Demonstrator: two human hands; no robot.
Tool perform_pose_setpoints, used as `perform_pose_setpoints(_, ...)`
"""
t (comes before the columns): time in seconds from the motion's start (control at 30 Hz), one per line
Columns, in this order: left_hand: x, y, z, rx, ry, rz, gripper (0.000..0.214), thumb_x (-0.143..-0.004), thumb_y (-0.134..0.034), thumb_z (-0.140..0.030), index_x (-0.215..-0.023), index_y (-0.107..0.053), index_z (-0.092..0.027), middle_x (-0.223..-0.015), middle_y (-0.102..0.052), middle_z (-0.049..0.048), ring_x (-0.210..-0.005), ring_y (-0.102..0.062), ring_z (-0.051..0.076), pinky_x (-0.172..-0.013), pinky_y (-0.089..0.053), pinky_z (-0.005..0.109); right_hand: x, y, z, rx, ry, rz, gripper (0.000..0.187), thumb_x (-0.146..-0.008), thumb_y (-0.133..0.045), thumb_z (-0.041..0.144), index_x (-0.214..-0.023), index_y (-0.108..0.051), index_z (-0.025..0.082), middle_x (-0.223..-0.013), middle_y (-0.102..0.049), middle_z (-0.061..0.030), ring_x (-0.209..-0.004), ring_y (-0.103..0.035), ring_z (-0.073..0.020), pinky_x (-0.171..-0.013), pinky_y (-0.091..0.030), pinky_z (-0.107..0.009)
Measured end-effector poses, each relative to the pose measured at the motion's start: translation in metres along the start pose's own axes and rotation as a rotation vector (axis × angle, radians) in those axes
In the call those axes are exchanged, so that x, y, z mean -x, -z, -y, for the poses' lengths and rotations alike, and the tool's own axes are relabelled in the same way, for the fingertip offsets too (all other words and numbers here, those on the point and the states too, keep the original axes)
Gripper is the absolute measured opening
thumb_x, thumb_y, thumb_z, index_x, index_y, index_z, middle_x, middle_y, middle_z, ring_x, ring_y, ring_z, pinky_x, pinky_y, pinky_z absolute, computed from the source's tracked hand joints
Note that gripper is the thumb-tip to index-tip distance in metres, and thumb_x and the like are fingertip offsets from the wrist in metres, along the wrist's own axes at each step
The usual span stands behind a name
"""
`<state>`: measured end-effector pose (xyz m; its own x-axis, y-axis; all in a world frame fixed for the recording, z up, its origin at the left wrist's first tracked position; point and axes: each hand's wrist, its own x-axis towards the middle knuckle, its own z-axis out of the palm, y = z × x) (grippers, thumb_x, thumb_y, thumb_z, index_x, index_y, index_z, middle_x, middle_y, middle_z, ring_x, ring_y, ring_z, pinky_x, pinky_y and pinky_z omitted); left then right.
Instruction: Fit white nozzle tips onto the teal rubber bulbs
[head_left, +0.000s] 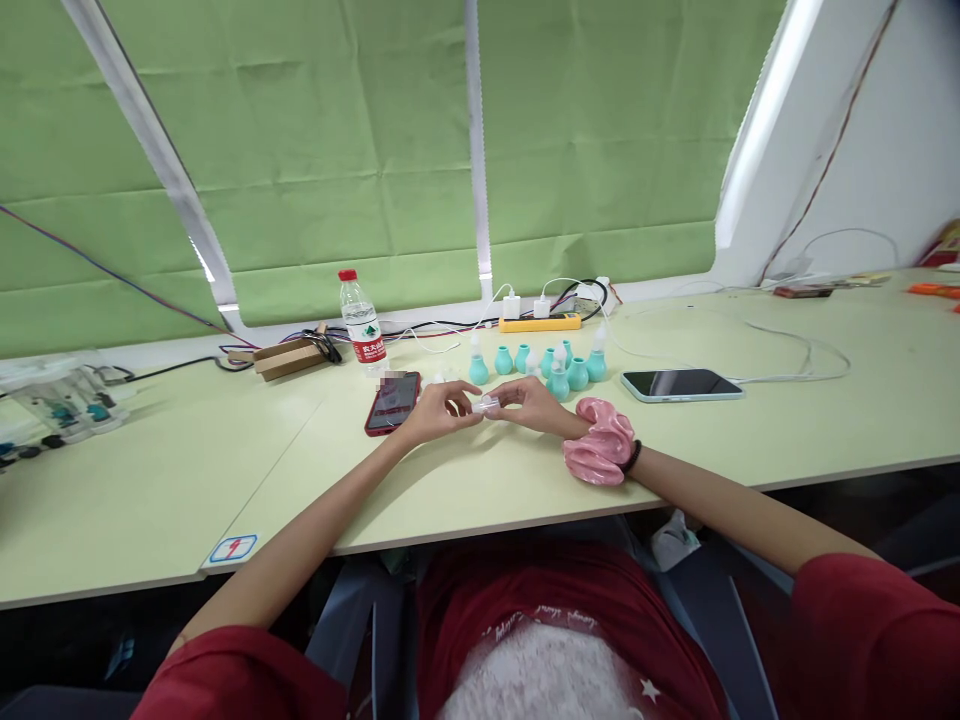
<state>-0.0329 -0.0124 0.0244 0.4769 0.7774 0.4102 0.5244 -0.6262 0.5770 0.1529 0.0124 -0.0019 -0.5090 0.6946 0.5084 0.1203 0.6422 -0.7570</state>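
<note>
Between my two hands, just above the table, is a small clear plastic piece point(486, 405), pinched from both sides. My left hand point(441, 412) grips its left end between thumb and fingers. On the other end are the fingertips of my right hand point(531, 405), whose wrist wears a pink scrunchie. The piece is too small to tell its exact kind. Right behind my hands stand several turquoise rubber bulbs point(577, 374), some topped with clear nozzles like the one on the bulb at right point(597, 362). More clear pieces point(442, 378) lie behind my left hand, partly hidden.
A red-cased phone point(393, 402) lies left of my hands, a light blue one point(681, 385) to the right on a cable. Behind stand a water bottle point(364, 330), a cardboard tray point(294, 357) and a yellow power strip point(540, 323). Clear containers point(64, 395) stand far left.
</note>
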Motion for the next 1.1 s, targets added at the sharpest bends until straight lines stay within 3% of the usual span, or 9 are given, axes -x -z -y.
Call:
perform_pose_setpoints(0.1, 0.001, 0.0, -0.004, -0.121, -0.13, -0.068, 0.033, -0.068, -0.056, -0.03, -0.098, -0.058, -0.015, -0.08, -0.063, 0.0047, -0.066, -0.055, 0.011, -0.06, -0.045, 0.021, 0.0, 0.001, 0.001, -0.045, -0.038, -0.006, 0.035, -0.062, -0.062, 0.037, -0.085, -0.064, 0.01, -0.076, -0.065, -0.0073, -0.067, -0.06, -0.0154, -0.061, -0.049, -0.026)
perform_pose_setpoints(0.4, 0.007, -0.015, -0.007, -0.598, -0.438, -0.155, 0.024, -0.072, -0.044, -0.023, -0.09, -0.059, -0.015, -0.076, -0.058, 0.0076, -0.07, -0.051, 0.015, -0.062, -0.041, 0.026, 0.005, -0.001, 0.013, -0.125, -0.096, 0.067, 0.034, -0.063, -0.06, 0.041, -0.076, -0.064, 0.01, -0.063, -0.062, -0.0051, -0.051, -0.054, -0.0095, -0.052, -0.045, -0.023)
perform_pose_setpoints(0.57, -0.004, 0.0, -0.013, -0.552, -0.471, -0.057, 0.025, -0.07, -0.046, -0.03, -0.087, -0.059, -0.016, -0.077, -0.058, 0.0063, -0.074, -0.05, 0.017, -0.065, -0.041, 0.028, 0.005, -0.006, 0.015, -0.031, -0.067, -0.032, 0.03, -0.063, -0.06, 0.039, -0.069, -0.061, 0.009, -0.055, -0.057, -0.0025, -0.048, -0.051, -0.0093, -0.048, -0.043, -0.022)
perform_pose_setpoints(0.67, -0.041, 0.011, -0.018, -0.52, -0.343, -0.212, 0.028, -0.077, -0.038, -0.03, -0.092, -0.058, -0.017, -0.09, -0.058, 0.0067, -0.086, -0.048, 0.018, -0.079, -0.038, 0.033, 0.005, -0.008, 0.014, 0.083, 0.003, -0.136, 0.026, -0.063, -0.06, 0.036, -0.07, -0.061, 0.011, -0.059, -0.057, -0.0026, -0.052, -0.051, -0.0096, -0.052, -0.044, -0.023)
perform_pose_setpoints(0.77, -0.094, 0.011, -0.017, -0.763, -0.208, -0.266, 0.029, -0.071, -0.049, -0.033, -0.089, -0.062, -0.015, -0.108, -0.05, 0.011, -0.105, -0.036, 0.029, -0.087, -0.029, 0.044, 0.006, -0.009, 0.014, 0.17, 0.062, -0.146, 0.021, -0.064, -0.058, 0.032, -0.07, -0.061, 0.013, -0.06, -0.056, -0.0018, -0.053, -0.049, -0.0093, -0.053, -0.043, -0.023)
perform_pose_setpoints(0.87, -0.143, -0.003, -0.01, -0.993, -0.109, -0.096, 0.029, -0.064, -0.056, -0.032, -0.082, -0.063, -0.011, -0.115, -0.045, 0.0162, -0.113, -0.024, 0.037, -0.09, -0.013, 0.057, 0.007, -0.009, 0.015, 0.187, 0.082, -0.13, 0.018, -0.065, -0.057, 0.031, -0.069, -0.061, 0.013, -0.059, -0.055, -0.0013, -0.053, -0.047, -0.0089, -0.052, -0.043, -0.022)
perform_pose_setpoints(0.93, -0.167, -0.015, -0.005, -1.031, 0.079, 0.053, 0.035, -0.063, -0.057, -0.037, -0.086, -0.062, -0.011, -0.105, -0.052, 0.0177, -0.111, -0.026, 0.039, -0.085, -0.01, 0.064, 0.007, -0.008, 0.016, 0.176, 0.082, -0.128, 0.018, -0.065, -0.057, 0.031, -0.068, -0.06, 0.013, -0.06, -0.055, -0.0015, -0.052, -0.047, -0.0087, -0.052, -0.042, -0.022)
perform_pose_setpoints(1.0, -0.181, -0.027, -0.002, -1.02, 0.232, 0.164, 0.035, -0.063, -0.058, -0.038, -0.086, -0.062, -0.013, -0.097, -0.057, 0.0167, -0.108, -0.03, 0.04, -0.083, -0.006, 0.066, 0.006, -0.008, 0.017, 0.165, 0.081, -0.13, 0.018, -0.064, -0.058, 0.03, -0.067, -0.06, 0.013, -0.059, -0.054, -0.0017, -0.051, -0.046, -0.0084, -0.051, -0.042, -0.022)
perform_pose_setpoints(1.1, -0.187, -0.041, 0.003, -0.991, 0.288, 0.214, 0.023, -0.061, -0.061, -0.026, -0.079, -0.062, -0.013, -0.091, -0.059, 0.0143, -0.104, -0.037, 0.038, -0.084, -0.003, 0.067, 0.006, -0.007, 0.018, 0.17, 0.082, -0.142, 0.017, -0.063, -0.058, 0.03, -0.064, -0.059, 0.013, -0.056, -0.053, -0.0013, -0.05, -0.045, -0.0082, -0.049, -0.041, -0.022)
